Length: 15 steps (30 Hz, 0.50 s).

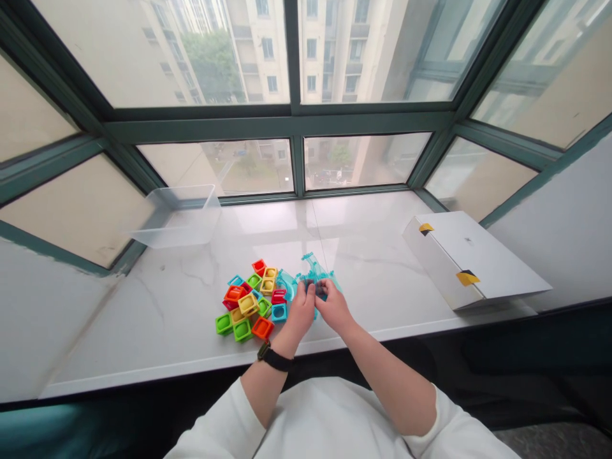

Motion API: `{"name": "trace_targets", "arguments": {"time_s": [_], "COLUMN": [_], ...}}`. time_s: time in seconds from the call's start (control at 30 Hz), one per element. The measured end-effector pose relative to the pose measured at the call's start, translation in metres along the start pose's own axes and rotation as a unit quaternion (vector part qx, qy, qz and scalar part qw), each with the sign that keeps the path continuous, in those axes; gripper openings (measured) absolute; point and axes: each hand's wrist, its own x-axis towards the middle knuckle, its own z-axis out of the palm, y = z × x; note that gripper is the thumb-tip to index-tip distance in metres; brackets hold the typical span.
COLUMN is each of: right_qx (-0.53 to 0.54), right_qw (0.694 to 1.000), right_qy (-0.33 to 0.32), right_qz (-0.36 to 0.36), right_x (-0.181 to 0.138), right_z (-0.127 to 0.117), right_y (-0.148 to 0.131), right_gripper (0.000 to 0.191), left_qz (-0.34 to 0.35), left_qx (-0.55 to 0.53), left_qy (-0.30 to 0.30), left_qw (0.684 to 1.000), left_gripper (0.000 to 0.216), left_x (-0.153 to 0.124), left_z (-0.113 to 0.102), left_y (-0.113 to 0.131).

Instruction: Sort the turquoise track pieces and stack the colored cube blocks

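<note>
A pile of coloured hollow cube blocks (248, 301) lies on the white marble window ledge (363, 255). To its right lie clear teal plastic track pieces (313, 271). My left hand (300, 312), with a dark watch on its wrist, and my right hand (332, 305) meet over these teal pieces. Both hands have their fingers closed on a teal piece between them. The part inside the fingers is hidden.
A clear plastic tub (179, 213) stands at the back left of the ledge. A white cardboard box (471, 258) with yellow and black tape lies at the right. Window frames ring the ledge behind. The ledge's front edge runs just before my wrists.
</note>
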Motion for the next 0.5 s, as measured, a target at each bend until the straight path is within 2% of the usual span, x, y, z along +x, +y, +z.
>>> {"name": "trace_targets", "arguments": {"time_s": [0.07, 0.17, 0.3, 0.4, 0.5], "right_qx": [-0.001, -0.010, -0.132, -0.226, -0.267], "right_qw": [1.000, 0.998, 0.984, 0.966, 0.958], "right_qy": [0.016, 0.045, 0.110, 0.096, 0.072], "right_qz": [-0.023, -0.037, 0.044, 0.075, 0.078], "right_x": [0.002, 0.012, 0.028, 0.034, 0.032], "right_z": [-0.002, -0.025, -0.068, -0.087, -0.090], "right_y": [-0.003, 0.002, 0.031, 0.056, 0.075], "right_gripper": [0.031, 0.035, 0.039, 0.045, 0.048], "left_qz": [0.011, -0.002, -0.055, -0.057, -0.017], "left_qx": [-0.002, -0.024, -0.023, 0.050, 0.129], "left_qy": [0.018, 0.023, 0.001, -0.012, -0.008], "left_qw": [1.000, 0.999, 0.998, 0.997, 0.991], "left_gripper": [0.032, 0.029, 0.029, 0.038, 0.053], "left_x": [0.005, 0.017, 0.028, 0.031, 0.034], "left_z": [0.001, -0.009, -0.025, -0.031, -0.033], "left_y": [-0.002, -0.002, 0.000, 0.000, -0.003]}}
